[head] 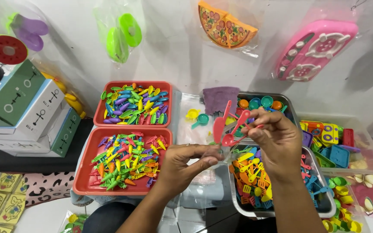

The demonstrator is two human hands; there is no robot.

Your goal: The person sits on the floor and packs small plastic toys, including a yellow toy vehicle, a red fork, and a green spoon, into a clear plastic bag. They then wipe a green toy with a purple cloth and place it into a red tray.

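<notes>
1. The right hand is held up over the metal tray, its fingers pinched together on a small bunch of red and pink toy utensils, spoon and spatula shapes that fan upward and to the left.
2. The left hand sits just below and to the left, thumb and fingers closed on the mouth of a clear plastic bag, right beneath the utensils.
3. The bag is see-through and glary, so its edges are hard to trace, and I cannot tell whether the utensil handles are already inside it.
4. The metal tray under the right hand is heaped with orange, yellow and blue toy utensils; the wrist hides part of the heap.
5. To the left stand two red trays: the near tray holds small carrot-like pieces, the far tray leaf-shaped ones.
6. Both forearms run out of the bottom edge of the view.
</notes>
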